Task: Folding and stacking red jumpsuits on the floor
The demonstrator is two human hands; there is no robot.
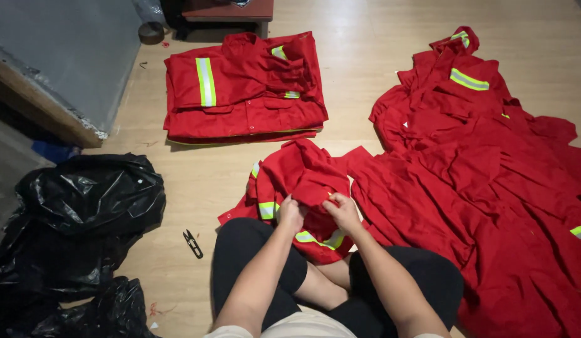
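Observation:
A red work jacket with yellow-and-silver reflective stripes lies bunched over my crossed legs on the wooden floor. My left hand pinches a fold of its fabric near a reflective stripe. Close beside it, my right hand grips the same fold. Both hands are closed on the cloth, a few centimetres apart. Small black thread snips lie on the floor to the left of my knee, untouched.
A folded stack of red jackets lies ahead. A loose heap of red garments spreads over the right side. Black plastic bags sit at left, beside a grey slab. A dark table leg stands at the top.

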